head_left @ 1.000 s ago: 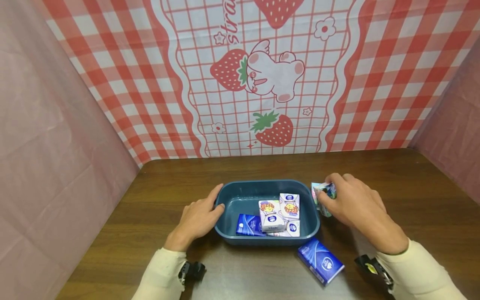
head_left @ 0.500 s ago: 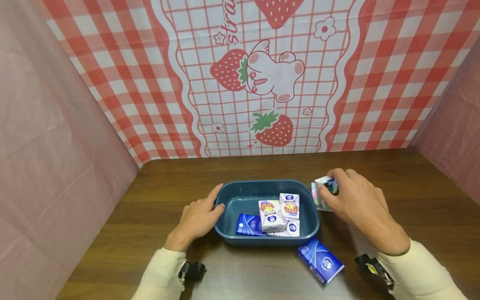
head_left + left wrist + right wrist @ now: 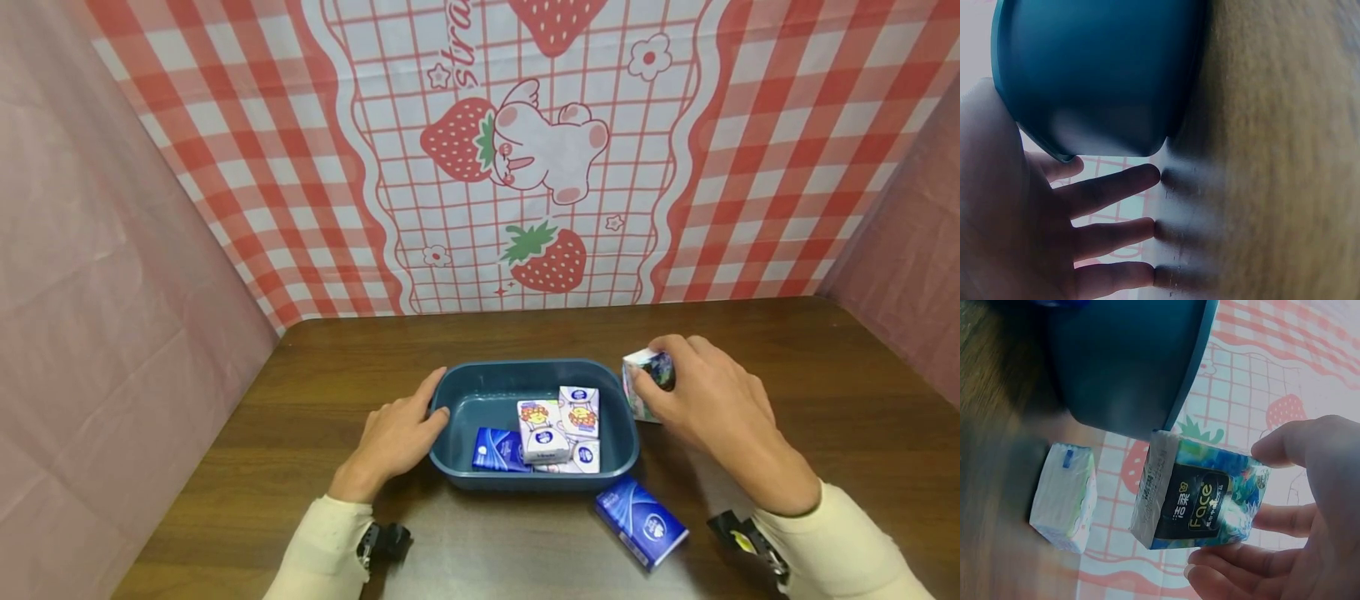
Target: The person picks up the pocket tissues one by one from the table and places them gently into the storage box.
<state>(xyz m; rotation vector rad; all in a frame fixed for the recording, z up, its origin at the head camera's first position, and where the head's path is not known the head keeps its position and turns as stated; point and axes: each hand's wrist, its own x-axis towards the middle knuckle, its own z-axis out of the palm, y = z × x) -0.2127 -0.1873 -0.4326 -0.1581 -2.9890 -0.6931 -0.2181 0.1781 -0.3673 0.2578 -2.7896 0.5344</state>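
Note:
My right hand (image 3: 712, 408) pinches a small tissue pack (image 3: 1200, 494) with a dark "Face" label and blue-green print, raised just off the right end of the blue plastic bin (image 3: 480, 387). Below it, another white tissue pack (image 3: 1063, 497) lies on the table in the right wrist view; the held pack mostly hides it from the head view. My left hand (image 3: 397, 437) rests against the bin's left end, thumb at the rim. In the left wrist view its other fingers (image 3: 1113, 240) reach down nearly straight, tips at the table.
Inside the bin are a blue tissue pack (image 3: 498, 450) and several white tissue packs (image 3: 543, 425) with cartoon prints. Another blue tissue pack (image 3: 641, 523) lies at the bin's front right corner. A checked strawberry cloth (image 3: 540, 167) hangs behind the wooden table (image 3: 337, 358).
My right hand has lifted the tissue pack and turned it more upright, then shifted it slightly left over the other pack. The left hand and the bin have stayed put.

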